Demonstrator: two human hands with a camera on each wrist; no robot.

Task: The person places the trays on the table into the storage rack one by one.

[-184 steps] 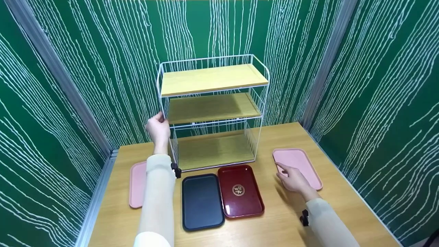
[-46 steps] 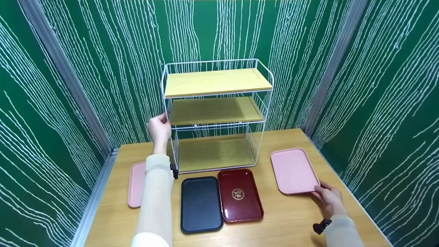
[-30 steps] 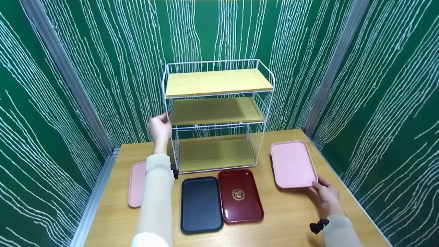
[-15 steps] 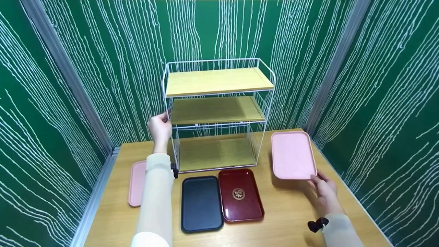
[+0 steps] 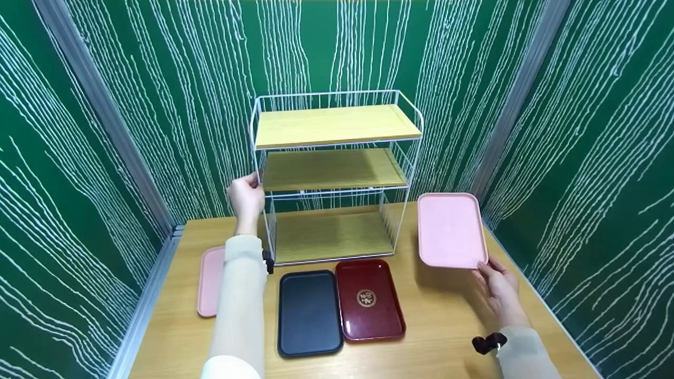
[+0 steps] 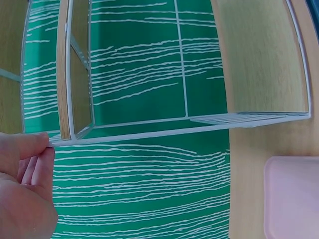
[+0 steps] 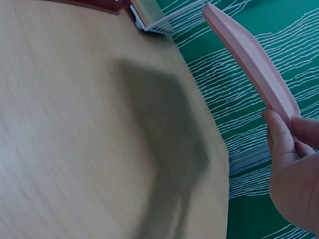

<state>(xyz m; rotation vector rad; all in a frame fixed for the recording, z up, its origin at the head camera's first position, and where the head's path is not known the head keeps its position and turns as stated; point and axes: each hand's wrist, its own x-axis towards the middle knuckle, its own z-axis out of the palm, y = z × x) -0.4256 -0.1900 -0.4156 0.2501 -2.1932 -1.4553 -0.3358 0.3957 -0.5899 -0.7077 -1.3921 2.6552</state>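
A pink tray (image 5: 451, 230) hangs above the table at the right, and my right hand (image 5: 497, 287) pinches its near right corner between thumb and fingers. In the right wrist view the same tray (image 7: 254, 64) is tilted, its shadow falling on the wood below. My left hand (image 5: 246, 199) grips the left front upright of a white wire rack (image 5: 337, 195) with three wooden shelves, level with the middle shelf. Thumb and fingers of the left hand (image 6: 27, 184) meet at the frame in the left wrist view.
In front of the rack lie a black tray (image 5: 309, 313) and a dark red tray (image 5: 369, 300) with a gold emblem, side by side. Another pink tray (image 5: 210, 281) lies at the left, partly behind the left forearm. Green walls with white streaks enclose the table (image 5: 437, 321).
My right hand has taken hold of the right pink tray by its near corner and lifted it off the table, raising it further over the last second. The left hand stays on the rack.
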